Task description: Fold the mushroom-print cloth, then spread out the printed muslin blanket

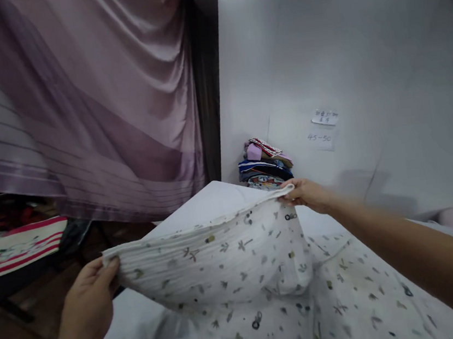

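Observation:
A white cloth (224, 257) with small leaf and insect-like prints is stretched between my two hands, its upper edge raised above the table. My left hand (87, 296), with a silvery band at the wrist, pinches one corner at the left. At the far right end of that edge, my right hand (302, 196) grips the other corner between thumb and fingers. The lower part of the cloth hangs down and spreads over the table toward the right and the near side. Where the far folds of the cloth end is hidden.
A white table (209, 199) runs under the cloth, its corner pointing toward the wall. Folded fabrics (265, 165) are stacked by the wall, below paper notes (323, 130). Pinkish-purple drapery (118, 95) hangs at the left, above a red-striped cloth (21, 247) on a dark surface.

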### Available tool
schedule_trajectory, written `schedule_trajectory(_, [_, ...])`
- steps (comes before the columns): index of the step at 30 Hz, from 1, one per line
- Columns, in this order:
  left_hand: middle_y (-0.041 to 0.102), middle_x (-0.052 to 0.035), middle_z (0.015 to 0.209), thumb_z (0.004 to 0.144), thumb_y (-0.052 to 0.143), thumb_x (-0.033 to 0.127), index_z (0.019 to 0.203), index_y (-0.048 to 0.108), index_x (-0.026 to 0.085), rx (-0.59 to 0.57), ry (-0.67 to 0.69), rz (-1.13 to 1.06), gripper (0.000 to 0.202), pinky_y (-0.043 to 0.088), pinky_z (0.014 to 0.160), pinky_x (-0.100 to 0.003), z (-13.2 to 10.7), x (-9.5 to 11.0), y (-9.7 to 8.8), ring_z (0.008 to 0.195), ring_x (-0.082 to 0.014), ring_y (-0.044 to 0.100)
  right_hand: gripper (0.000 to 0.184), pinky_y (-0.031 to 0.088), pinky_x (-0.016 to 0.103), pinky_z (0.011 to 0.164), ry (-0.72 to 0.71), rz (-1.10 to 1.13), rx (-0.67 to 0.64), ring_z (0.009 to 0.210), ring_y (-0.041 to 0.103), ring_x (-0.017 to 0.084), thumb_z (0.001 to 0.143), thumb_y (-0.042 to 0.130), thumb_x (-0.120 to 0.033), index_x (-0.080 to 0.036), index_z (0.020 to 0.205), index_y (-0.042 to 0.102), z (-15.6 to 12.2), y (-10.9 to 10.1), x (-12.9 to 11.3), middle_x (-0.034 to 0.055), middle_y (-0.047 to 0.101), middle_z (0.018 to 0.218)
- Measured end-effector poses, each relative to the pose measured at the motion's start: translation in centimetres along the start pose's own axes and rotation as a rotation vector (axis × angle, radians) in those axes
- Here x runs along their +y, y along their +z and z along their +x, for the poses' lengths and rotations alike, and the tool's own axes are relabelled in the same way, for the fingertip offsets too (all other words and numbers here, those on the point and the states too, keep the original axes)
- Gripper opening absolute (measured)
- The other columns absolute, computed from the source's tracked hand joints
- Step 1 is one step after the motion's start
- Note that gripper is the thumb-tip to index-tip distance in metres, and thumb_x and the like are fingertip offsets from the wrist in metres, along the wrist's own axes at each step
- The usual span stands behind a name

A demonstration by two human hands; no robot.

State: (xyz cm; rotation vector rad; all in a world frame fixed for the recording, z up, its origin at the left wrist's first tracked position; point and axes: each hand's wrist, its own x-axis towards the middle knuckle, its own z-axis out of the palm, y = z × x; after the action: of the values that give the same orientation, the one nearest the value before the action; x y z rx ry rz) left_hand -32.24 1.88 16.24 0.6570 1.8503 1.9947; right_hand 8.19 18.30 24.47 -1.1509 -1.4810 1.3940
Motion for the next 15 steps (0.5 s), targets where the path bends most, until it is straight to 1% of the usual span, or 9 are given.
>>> schedule_trajectory(3, [0.058, 0.0037, 0.064, 0.057, 0.06, 0.028, 0.08, 0.061, 0.017, 0.029, -0.028, 0.001, 0.024, 0.044, 0.054, -0.02, 2.8, -1.2, 1.5, 0.06, -0.0107, 0.052, 0.017, 0.049, 0.024, 0.057, -0.072, -0.084, 0.077, 0.068, 0.062, 0.014, 0.066, 0.061, -0.007, -0.016, 0.079, 0.055, 7.8, 3.5, -1.4, 0.0042, 0.065, 0.077])
schedule_trajectory(5, [0.058, 0.0036, 0.067, 0.061, 0.06, 0.025, 0.086, 0.061, 0.016, 0.143, 0.022, 0.01, 0.026, 0.042, 0.056, -0.02, 5.1, -2.4, 2.7, 0.061, -0.0095, 0.051, 0.01, 0.047, 0.022, 0.058, -0.186, -0.185, 0.121, 0.067, 0.059, 0.011, 0.071, 0.057, -0.008, -0.016, 0.077, 0.055, 13.1, 6.4, -3.1, 0.0034, 0.063, 0.079])
schedule_trajectory(6, [0.057, 0.0034, 0.069, 0.063, 0.06, 0.024, 0.089, 0.061, 0.015, 0.184, 0.047, -0.008, 0.027, 0.042, 0.057, -0.02, 6.3, -3.1, 3.4, 0.061, -0.009, 0.05, 0.01, 0.047, 0.022, 0.06, -0.256, -0.232, 0.145, 0.068, 0.058, 0.01, 0.072, 0.055, -0.008, -0.016, 0.079, 0.055, 15.5, 8.0, -3.9, 0.0029, 0.063, 0.081])
schedule_trajectory(8, [0.057, 0.0033, 0.071, 0.067, 0.059, 0.021, 0.094, 0.059, 0.013, 0.256, 0.076, -0.093, 0.028, 0.043, 0.06, -0.021, 8.3, -4.4, 4.8, 0.062, -0.0081, 0.05, 0.021, 0.047, 0.023, 0.067, -0.426, -0.287, 0.125, 0.072, 0.057, 0.01, 0.074, 0.053, -0.007, -0.017, 0.092, 0.056, 19.8, 11.3, -5.2, 0.0019, 0.062, 0.086])
schedule_trajectory(9, [0.056, 0.0033, 0.072, 0.069, 0.058, 0.02, 0.095, 0.058, 0.012, 0.283, 0.08, -0.139, 0.028, 0.044, 0.062, -0.022, 9.2, -5.0, 5.4, 0.062, -0.0077, 0.05, 0.028, 0.046, 0.024, 0.07, -0.485, -0.299, 0.085, 0.074, 0.057, 0.01, 0.074, 0.052, -0.006, -0.017, 0.099, 0.055, 21.5, 12.9, -5.6, 0.0017, 0.062, 0.089])
schedule_trajectory(11, [0.055, 0.0032, 0.071, 0.071, 0.056, 0.016, 0.095, 0.058, 0.01, 0.311, 0.07, -0.195, 0.025, 0.045, 0.064, -0.022, 10.5, -5.7, 6.3, 0.061, -0.0067, 0.049, 0.04, 0.046, 0.026, 0.075, -0.546, -0.335, 0.003, 0.079, 0.057, 0.011, 0.072, 0.053, -0.005, -0.018, 0.11, 0.051, 24.2, 15.6, -5.4, 0.0024, 0.062, 0.095])
schedule_trajectory(13, [0.055, 0.0029, 0.071, 0.072, 0.056, 0.015, 0.093, 0.058, 0.009, 0.34, 0.057, -0.191, 0.022, 0.045, 0.064, -0.022, 11.2, -6.3, 6.6, 0.06, -0.0061, 0.049, 0.049, 0.045, 0.028, 0.079, -0.549, -0.382, -0.051, 0.085, 0.056, 0.013, 0.07, 0.055, -0.006, -0.017, 0.117, 0.048, 26.0, 17.4, -4.2, 0.004, 0.061, 0.101])
schedule_trajectory(15, [0.056, 0.0023, 0.072, 0.072, 0.056, 0.014, 0.093, 0.058, 0.008, 0.36, 0.043, -0.148, 0.022, 0.045, 0.064, -0.022, 11.5, -6.8, 6.3, 0.061, -0.0063, 0.049, 0.054, 0.045, 0.029, 0.082, -0.521, -0.42, -0.082, 0.089, 0.056, 0.014, 0.069, 0.057, -0.007, -0.017, 0.121, 0.046, 27.3, 18.4, -2.2, 0.0058, 0.059, 0.106])
